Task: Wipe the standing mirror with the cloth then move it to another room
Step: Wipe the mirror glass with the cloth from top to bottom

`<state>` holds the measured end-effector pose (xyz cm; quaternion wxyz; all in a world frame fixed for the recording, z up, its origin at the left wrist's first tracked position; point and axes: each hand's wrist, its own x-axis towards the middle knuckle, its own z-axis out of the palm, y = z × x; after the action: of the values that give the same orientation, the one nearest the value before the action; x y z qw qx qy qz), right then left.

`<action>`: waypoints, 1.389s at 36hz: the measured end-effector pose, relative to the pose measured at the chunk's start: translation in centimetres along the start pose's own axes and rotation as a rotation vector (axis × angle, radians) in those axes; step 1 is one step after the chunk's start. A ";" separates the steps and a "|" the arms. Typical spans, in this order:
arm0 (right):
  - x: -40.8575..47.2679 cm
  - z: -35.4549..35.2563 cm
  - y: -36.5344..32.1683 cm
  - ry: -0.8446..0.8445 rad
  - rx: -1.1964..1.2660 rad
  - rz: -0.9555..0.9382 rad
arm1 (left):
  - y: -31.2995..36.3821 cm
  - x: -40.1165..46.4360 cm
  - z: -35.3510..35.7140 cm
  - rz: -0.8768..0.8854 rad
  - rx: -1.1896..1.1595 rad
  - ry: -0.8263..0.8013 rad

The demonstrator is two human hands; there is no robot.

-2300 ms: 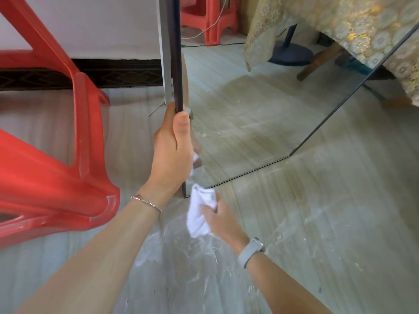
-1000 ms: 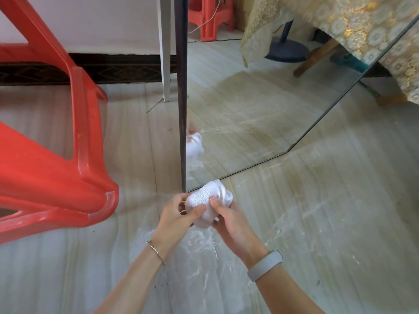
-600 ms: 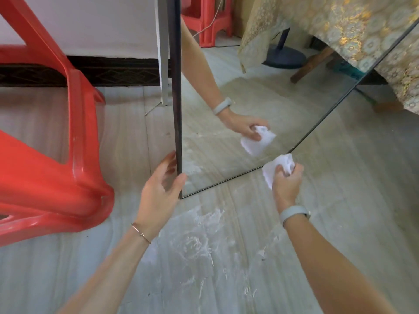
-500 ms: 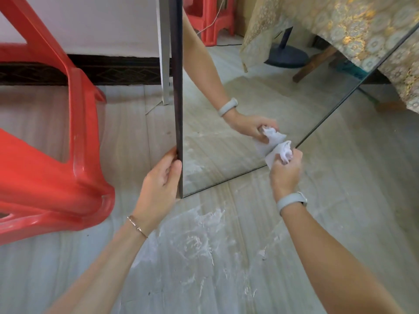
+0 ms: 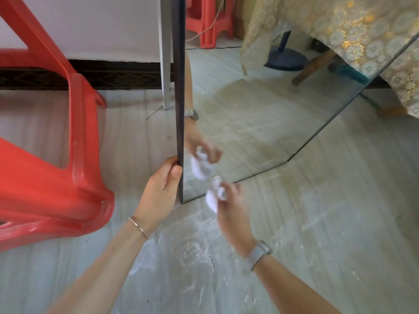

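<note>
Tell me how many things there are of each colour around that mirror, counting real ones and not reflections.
Red: 2, the big plastic chair and the stool at the back.
White: 1, the cloth in the right hand.
Dark: 1, the mirror frame, gripped by the left hand.
Gold: 1, the patterned tablecloth.
Total: 5

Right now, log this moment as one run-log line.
stage: wiping | left hand: gripping mirror frame edge | right hand: holding cloth near lower glass | mirror: standing on floor
</note>
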<state>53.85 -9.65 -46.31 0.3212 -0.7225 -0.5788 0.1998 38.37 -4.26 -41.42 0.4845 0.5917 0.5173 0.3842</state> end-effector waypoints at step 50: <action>-1.6 3.7 -0.8 0.188 0.476 0.691 | -0.2 0.2 -0.2 -0.022 -0.014 -0.044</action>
<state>50.46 -10.18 -48.58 0.4445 -0.7946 -0.2088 0.3569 38.16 -4.06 -41.57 0.5040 0.5909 0.5102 0.3695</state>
